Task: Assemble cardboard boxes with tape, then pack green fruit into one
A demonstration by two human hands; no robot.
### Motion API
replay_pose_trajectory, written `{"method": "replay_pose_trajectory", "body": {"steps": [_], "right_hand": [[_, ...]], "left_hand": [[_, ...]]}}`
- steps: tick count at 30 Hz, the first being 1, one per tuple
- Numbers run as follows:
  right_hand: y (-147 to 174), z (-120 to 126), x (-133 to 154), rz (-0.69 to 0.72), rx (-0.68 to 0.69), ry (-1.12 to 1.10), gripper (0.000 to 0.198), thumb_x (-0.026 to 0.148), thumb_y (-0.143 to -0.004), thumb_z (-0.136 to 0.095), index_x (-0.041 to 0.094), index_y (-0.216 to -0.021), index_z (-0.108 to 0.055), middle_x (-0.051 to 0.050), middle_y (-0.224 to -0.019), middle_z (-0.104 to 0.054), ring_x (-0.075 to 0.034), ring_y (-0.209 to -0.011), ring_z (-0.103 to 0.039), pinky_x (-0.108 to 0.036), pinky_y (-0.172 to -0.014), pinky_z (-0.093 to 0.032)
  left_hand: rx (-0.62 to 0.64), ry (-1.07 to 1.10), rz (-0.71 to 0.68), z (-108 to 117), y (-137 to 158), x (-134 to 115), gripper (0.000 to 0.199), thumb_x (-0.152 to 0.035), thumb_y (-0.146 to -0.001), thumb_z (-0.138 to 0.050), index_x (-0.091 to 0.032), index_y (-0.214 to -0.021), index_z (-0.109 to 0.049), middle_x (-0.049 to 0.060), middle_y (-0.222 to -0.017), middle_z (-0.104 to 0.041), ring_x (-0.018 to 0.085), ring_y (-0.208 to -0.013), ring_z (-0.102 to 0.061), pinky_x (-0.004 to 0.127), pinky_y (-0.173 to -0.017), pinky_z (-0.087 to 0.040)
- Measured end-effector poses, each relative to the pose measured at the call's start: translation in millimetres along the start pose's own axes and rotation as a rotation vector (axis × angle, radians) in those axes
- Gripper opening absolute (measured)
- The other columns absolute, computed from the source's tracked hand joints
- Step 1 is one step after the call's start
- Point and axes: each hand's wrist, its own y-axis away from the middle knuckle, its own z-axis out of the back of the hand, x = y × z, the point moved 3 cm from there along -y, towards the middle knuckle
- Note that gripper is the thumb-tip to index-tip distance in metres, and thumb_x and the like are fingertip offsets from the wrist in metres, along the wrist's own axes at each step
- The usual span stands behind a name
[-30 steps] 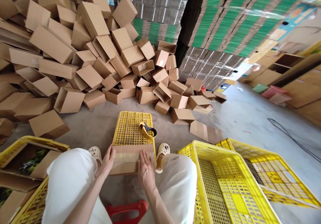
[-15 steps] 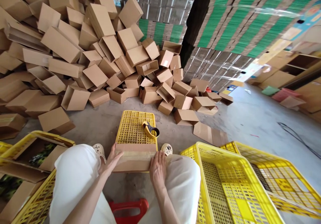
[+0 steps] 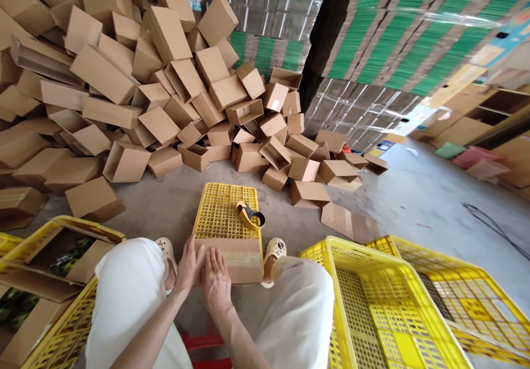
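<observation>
A closed cardboard box (image 3: 242, 256) lies on the near end of an upturned yellow crate (image 3: 219, 209) between my knees, with a strip of tape along its top. My left hand (image 3: 189, 264) rests at the box's left end, fingers stretched out. Flat on the box's top, close beside it, lies my right hand (image 3: 217, 281) with its fingers extended. Neither hand is wrapped round anything. A yellow and black tape dispenser (image 3: 249, 215) sits on the crate beyond the box, towards the right.
Many cardboard boxes (image 3: 165, 99) are heaped ahead and left. Yellow crates (image 3: 360, 303) stand at my right; another crate (image 3: 62, 325) at my left bears open cartons. Behind rise stacks of flattened cardboard (image 3: 381, 32). A red stool (image 3: 205, 347) shows below me.
My right hand has slid left along the box from its right end to beside my left hand. The left hand stays at the left end. The tape dispenser has not moved on the crate.
</observation>
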Motion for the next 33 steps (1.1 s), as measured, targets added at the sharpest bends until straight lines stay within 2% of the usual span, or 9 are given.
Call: {"method": "replay_pose_trajectory", "body": {"steps": [3,6,8,11,15,20,28,33], "right_hand": [[5.6,9.0,-9.5,0.005,0.011,-0.029,0.052,0.02,-0.105,-0.048,0.02,-0.157,-0.054,-0.012,-0.158,-0.058,-0.025,-0.15,-0.051,-0.043,-0.124,-0.041],[20.4,30.5,-50.1,-0.091,-0.044,0.037,0.049,0.02,-0.107,-0.044,0.02,-0.154,-0.058,-0.013,-0.155,-0.06,-0.026,-0.147,-0.055,-0.046,-0.12,-0.045],[31.9,44.9,-79.0,-0.124,-0.093,0.09,0.047,0.023,-0.108,-0.041,0.018,-0.152,-0.059,-0.015,-0.153,-0.063,-0.028,-0.144,-0.058,-0.047,-0.118,-0.047],[42.9,54.6,-100.7,-0.115,-0.13,0.119,0.048,0.026,-0.109,-0.041,0.017,-0.153,-0.057,-0.016,-0.154,-0.062,-0.03,-0.145,-0.056,-0.049,-0.118,-0.048],[39.9,47.1,-84.4,-0.133,-0.135,0.124,0.049,0.019,-0.106,-0.043,0.015,-0.152,-0.057,-0.018,-0.152,-0.061,-0.032,-0.144,-0.053,-0.051,-0.119,-0.046],[27.2,44.4,-53.8,-0.044,-0.074,0.075,0.056,0.01,-0.099,-0.042,0.017,-0.152,-0.059,-0.014,-0.147,-0.065,-0.03,-0.132,-0.058,-0.047,-0.117,-0.046],[18.7,62.7,-56.1,-0.133,0.016,0.167,0.046,0.02,-0.103,-0.049,0.028,-0.147,-0.062,-0.012,-0.143,-0.066,-0.031,-0.115,-0.06,-0.043,-0.096,-0.046],[7.4,63.2,-51.8,-0.169,0.022,0.205,0.046,0.024,-0.1,-0.057,0.03,-0.145,-0.062,-0.013,-0.128,-0.07,-0.033,-0.107,-0.059,-0.044,-0.087,-0.044]], "left_hand": [[-0.044,-0.025,-0.021,4.2,0.7,-6.0,0.062,-0.054,-0.107,-0.035,-0.019,-0.158,-0.039,0.017,-0.158,-0.054,0.029,-0.147,-0.053,0.046,-0.118,-0.05],[-0.095,-0.14,-0.022,15.1,1.5,-14.6,0.056,-0.05,-0.108,-0.039,-0.018,-0.154,-0.046,0.019,-0.157,-0.053,0.034,-0.147,-0.052,0.05,-0.118,-0.048],[-0.056,-0.244,-0.07,20.1,5.4,-22.8,0.045,-0.042,-0.109,-0.04,-0.02,-0.143,-0.058,0.017,-0.149,-0.059,0.035,-0.138,-0.058,0.052,-0.115,-0.049],[0.098,-0.33,-0.257,15.4,20.2,-40.9,0.038,-0.029,-0.108,-0.039,-0.026,-0.132,-0.069,0.013,-0.133,-0.069,0.031,-0.118,-0.066,0.05,-0.107,-0.051],[0.194,-0.328,-0.446,-5.4,46.3,-68.0,0.041,-0.024,-0.105,-0.045,-0.025,-0.141,-0.065,0.011,-0.136,-0.069,0.028,-0.12,-0.065,0.045,-0.106,-0.052],[0.208,-0.321,-0.502,-21.1,56.7,-81.8,0.05,-0.018,-0.104,-0.04,-0.02,-0.152,-0.056,0.012,-0.149,-0.064,0.028,-0.136,-0.059,0.046,-0.117,-0.047],[0.195,-0.356,-0.417,-10.6,47.0,-69.1,0.051,-0.023,-0.105,-0.041,-0.025,-0.154,-0.055,0.012,-0.15,-0.063,0.029,-0.134,-0.06,0.048,-0.115,-0.049],[0.193,-0.342,-0.387,-12.5,46.5,-72.7,0.049,-0.028,-0.107,-0.04,-0.022,-0.153,-0.057,0.013,-0.149,-0.063,0.03,-0.136,-0.059,0.05,-0.117,-0.048]]}}
